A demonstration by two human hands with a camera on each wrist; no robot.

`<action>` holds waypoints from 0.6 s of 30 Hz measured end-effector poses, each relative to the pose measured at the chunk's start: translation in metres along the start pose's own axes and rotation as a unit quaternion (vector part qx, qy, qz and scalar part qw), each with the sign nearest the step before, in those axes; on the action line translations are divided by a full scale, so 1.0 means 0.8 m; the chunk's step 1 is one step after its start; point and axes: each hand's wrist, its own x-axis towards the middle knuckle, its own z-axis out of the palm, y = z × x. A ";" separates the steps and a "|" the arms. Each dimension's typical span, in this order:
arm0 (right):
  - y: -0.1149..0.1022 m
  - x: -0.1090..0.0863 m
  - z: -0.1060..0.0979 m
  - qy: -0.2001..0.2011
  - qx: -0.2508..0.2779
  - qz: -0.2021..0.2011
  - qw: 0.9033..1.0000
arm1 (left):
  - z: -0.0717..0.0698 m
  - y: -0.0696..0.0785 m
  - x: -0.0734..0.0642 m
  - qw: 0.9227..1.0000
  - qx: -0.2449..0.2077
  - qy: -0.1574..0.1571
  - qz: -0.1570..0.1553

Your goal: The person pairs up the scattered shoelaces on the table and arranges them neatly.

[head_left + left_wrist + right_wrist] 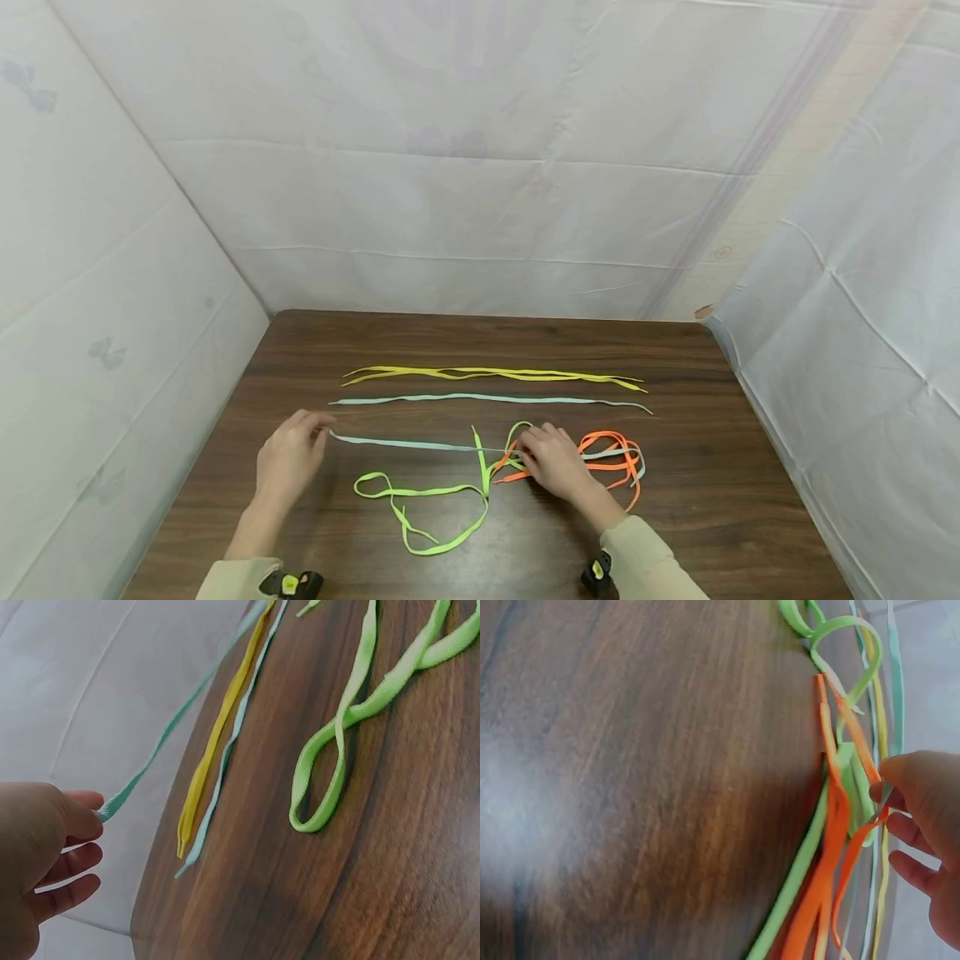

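My left hand (288, 457) pinches one end of a light blue shoelace (405, 442) between thumb and forefinger, as the left wrist view shows. Farther along that same lace, my right hand (553, 460) pinches it, and the stretch between the hands is drawn nearly straight above the table. Its tail runs on past the right hand, over the orange shoelaces (611, 436). Those orange laces lie looped beneath and beside the right hand. A lime green shoelace (447, 546) lies in loose curves between the hands, with part of it hidden under the right hand.
Behind the hands, a second light blue shoelace (450, 397) lies stretched across the brown wooden table (300, 342). Beyond it are yellow shoelaces (480, 372), laid roughly parallel. White sheets (450, 208) hang along the table's back and both sides.
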 end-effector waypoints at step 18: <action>0.016 0.001 -0.030 0.027 0.061 0.010 0.998 | 0.014 -0.023 -0.008 0.999 0.021 -0.031 0.009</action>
